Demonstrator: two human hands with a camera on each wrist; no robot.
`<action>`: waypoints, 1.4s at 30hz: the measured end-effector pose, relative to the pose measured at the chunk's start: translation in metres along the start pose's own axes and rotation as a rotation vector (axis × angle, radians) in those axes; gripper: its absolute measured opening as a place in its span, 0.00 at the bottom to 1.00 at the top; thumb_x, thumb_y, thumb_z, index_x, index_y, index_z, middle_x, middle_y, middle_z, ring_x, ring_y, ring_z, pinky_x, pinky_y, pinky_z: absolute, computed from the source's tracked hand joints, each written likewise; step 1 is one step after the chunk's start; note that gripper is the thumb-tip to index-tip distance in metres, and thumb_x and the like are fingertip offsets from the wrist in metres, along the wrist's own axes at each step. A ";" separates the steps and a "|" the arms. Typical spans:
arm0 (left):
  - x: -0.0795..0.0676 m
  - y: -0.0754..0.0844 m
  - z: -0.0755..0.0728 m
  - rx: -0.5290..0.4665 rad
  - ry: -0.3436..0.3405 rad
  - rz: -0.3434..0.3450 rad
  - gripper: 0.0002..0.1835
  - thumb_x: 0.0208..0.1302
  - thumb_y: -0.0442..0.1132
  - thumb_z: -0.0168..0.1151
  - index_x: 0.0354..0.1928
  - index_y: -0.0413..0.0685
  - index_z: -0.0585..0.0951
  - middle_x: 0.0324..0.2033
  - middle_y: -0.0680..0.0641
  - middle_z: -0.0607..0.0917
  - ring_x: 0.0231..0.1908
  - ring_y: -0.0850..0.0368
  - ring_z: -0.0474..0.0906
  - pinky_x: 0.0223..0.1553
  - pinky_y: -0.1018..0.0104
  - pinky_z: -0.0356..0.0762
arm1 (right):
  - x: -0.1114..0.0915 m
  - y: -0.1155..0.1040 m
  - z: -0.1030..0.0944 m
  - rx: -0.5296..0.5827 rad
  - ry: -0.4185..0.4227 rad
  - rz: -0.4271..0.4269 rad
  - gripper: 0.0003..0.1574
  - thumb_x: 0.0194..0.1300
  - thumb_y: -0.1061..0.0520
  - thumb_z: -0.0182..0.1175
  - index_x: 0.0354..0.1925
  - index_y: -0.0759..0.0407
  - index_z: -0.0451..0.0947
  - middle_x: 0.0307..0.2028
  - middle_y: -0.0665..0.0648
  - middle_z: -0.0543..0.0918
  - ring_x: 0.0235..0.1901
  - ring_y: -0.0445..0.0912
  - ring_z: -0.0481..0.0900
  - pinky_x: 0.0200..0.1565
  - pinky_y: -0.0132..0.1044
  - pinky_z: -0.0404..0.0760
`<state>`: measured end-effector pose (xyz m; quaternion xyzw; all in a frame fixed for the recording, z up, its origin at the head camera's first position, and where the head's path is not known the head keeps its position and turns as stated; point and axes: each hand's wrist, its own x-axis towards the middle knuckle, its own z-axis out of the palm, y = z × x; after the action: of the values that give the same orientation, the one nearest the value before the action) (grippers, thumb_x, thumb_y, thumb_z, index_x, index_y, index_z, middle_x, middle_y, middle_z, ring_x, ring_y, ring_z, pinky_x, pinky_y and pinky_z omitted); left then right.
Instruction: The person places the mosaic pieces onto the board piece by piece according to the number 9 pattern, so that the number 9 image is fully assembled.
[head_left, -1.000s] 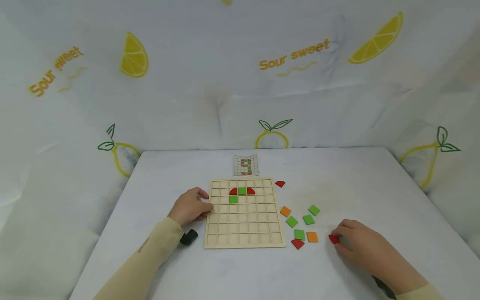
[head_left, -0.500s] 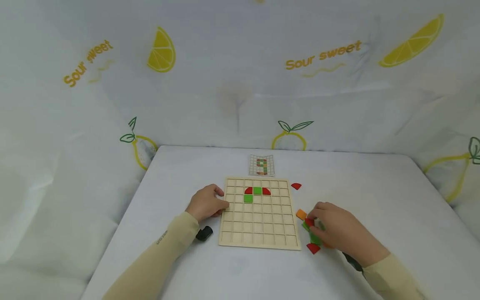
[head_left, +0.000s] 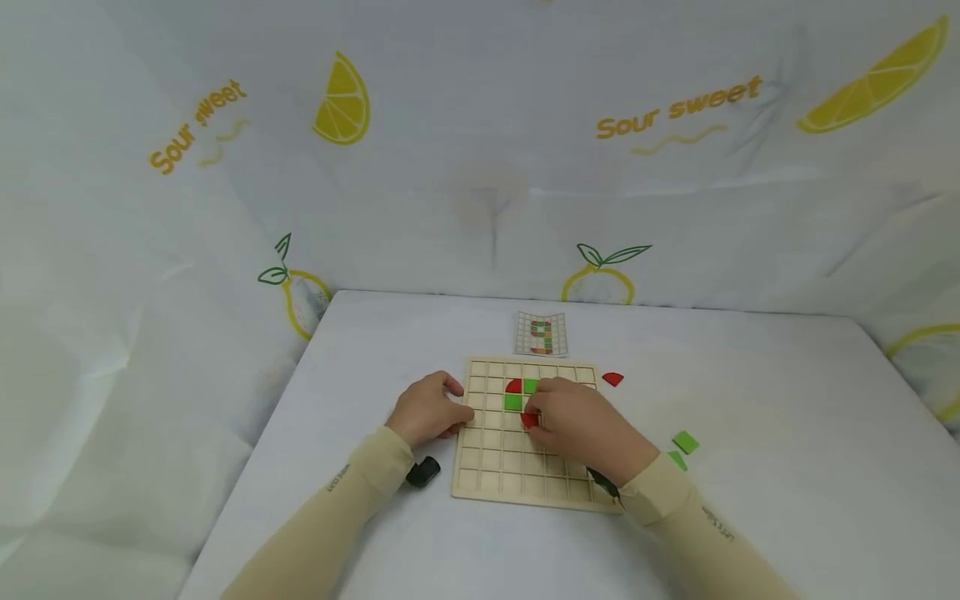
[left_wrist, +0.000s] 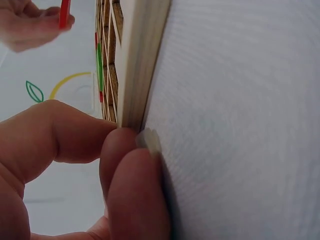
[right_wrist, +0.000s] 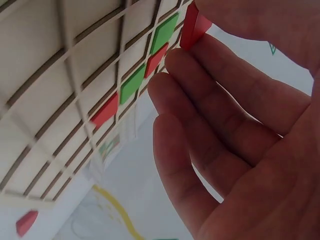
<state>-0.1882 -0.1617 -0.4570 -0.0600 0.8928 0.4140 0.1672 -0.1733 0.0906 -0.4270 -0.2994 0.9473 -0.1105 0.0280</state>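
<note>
A wooden grid board lies on the table with a row of red, green and red tiles and a green tile below the left one. My left hand grips the board's left edge, thumb and fingertips at the rim in the left wrist view. Over the middle of the grid, my right hand pinches a red quarter-circle tile between thumb and fingers. It is held on edge, close by the tile-filled squares. The right hand hides part of the grid and the row's right-hand red tile in the head view.
Behind the board lies a small pattern card with a coloured figure on a grid. A loose red quarter-circle tile sits past the board's right corner. Loose green tiles show beyond the right forearm, which covers others.
My right hand has carried the red tile leftward from the table's right side, past the loose tiles, to over the board. The left hand stays at the board's edge. The head view has turned right.
</note>
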 end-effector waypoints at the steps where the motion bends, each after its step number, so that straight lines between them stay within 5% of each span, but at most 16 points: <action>1: 0.000 0.000 0.000 -0.001 -0.002 0.005 0.20 0.62 0.43 0.75 0.53 0.47 0.80 0.24 0.49 0.87 0.23 0.57 0.82 0.32 0.65 0.76 | 0.004 -0.003 0.002 0.001 0.000 -0.006 0.05 0.66 0.56 0.74 0.40 0.53 0.91 0.36 0.45 0.83 0.37 0.40 0.78 0.43 0.37 0.83; 42: 0.006 -0.004 0.000 0.040 0.005 0.011 0.20 0.62 0.44 0.75 0.53 0.49 0.81 0.23 0.50 0.87 0.23 0.57 0.82 0.33 0.65 0.75 | 0.025 -0.010 0.023 -0.039 0.044 0.001 0.05 0.65 0.55 0.75 0.33 0.52 0.87 0.32 0.47 0.81 0.34 0.42 0.74 0.38 0.36 0.81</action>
<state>-0.1929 -0.1647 -0.4619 -0.0527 0.9016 0.3968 0.1640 -0.1853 0.0640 -0.4469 -0.2967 0.9499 -0.0986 0.0014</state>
